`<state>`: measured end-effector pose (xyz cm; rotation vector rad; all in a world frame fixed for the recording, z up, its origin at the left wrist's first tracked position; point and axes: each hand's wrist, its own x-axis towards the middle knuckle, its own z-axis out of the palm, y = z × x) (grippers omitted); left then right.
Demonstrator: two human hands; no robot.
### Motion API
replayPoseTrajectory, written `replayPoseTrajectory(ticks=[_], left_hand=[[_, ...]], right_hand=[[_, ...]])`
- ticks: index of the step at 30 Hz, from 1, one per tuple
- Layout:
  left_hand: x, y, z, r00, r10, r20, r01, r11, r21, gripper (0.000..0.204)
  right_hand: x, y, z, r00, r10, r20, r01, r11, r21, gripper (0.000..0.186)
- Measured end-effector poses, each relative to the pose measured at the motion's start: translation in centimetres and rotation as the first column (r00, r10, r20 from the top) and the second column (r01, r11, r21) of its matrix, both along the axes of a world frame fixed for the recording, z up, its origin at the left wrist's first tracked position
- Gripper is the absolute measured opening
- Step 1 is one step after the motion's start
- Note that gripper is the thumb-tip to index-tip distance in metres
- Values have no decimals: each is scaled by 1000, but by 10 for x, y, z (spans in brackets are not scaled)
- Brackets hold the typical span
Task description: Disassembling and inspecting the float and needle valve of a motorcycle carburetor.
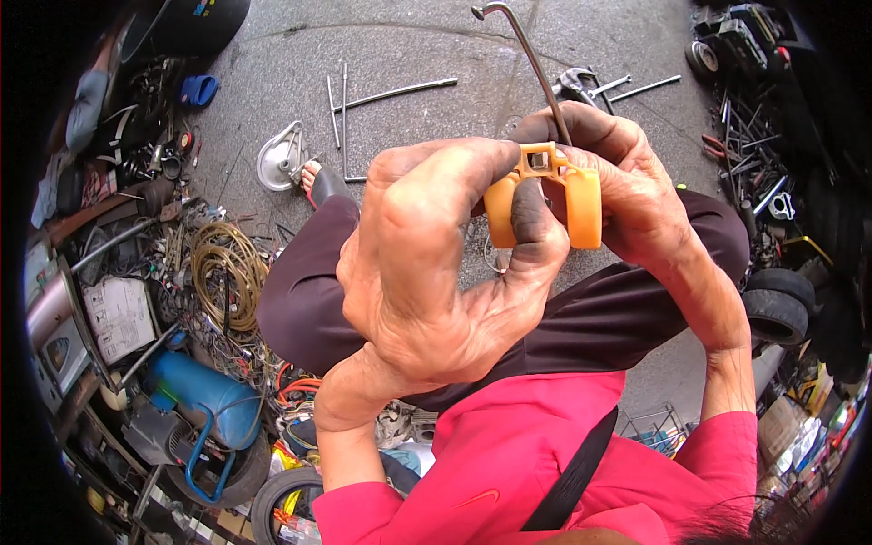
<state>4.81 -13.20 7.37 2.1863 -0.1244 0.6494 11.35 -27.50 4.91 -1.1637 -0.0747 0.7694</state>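
Note:
A yellow-orange plastic carburetor float point(583, 209), with two rounded lobes joined by a small square bridge, is held up in front of me between both hands. My left hand point(445, 245) pinches its left side and bridge between thumb and index finger. My right hand point(627, 177) grips the right lobe with the thumb. A dark metal rod point(536, 68) with a hooked end rises from behind my right fingers; its lower end is hidden, so I cannot tell how it is held. Dark grime covers my fingertips.
On the grey ground ahead lie metal T-handle tools point(395, 94), a round metal part point(280, 156) and wrenches point(610, 86). A blue compressor point(204, 400) and coiled hose point(227, 277) stand at left. Loose tools point(749, 136) and black tyres point(777, 313) crowd the right.

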Motion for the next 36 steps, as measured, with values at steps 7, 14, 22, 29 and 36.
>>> replayPoseTrajectory(ticks=[7, 14, 22, 29, 36], left_hand=[[2, 3, -6, 999, 4, 34, -6, 997, 72, 44], [2, 4, -8, 999, 48, -5, -47, 994, 97, 40], [6, 8, -9, 997, 81, 5, -80, 981, 176, 38], [2, 3, 1, 969, 49, -242, -99, 975, -198, 32], [9, 17, 5, 920, -106, -378, -201, 699, -686, 15]], right_hand=[[11, -6, 2, 974, 20, -226, -18, 1000, 11, 24], [7, -7, 5, 997, 8, -76, -12, 998, -56, 29], [4, -7, 18, 999, 43, -14, -44, 999, -29, 35], [3, -5, 16, 995, 33, 94, -17, 987, -158, 40], [6, -10, 20, 998, 62, -6, -62, 988, -143, 41]])
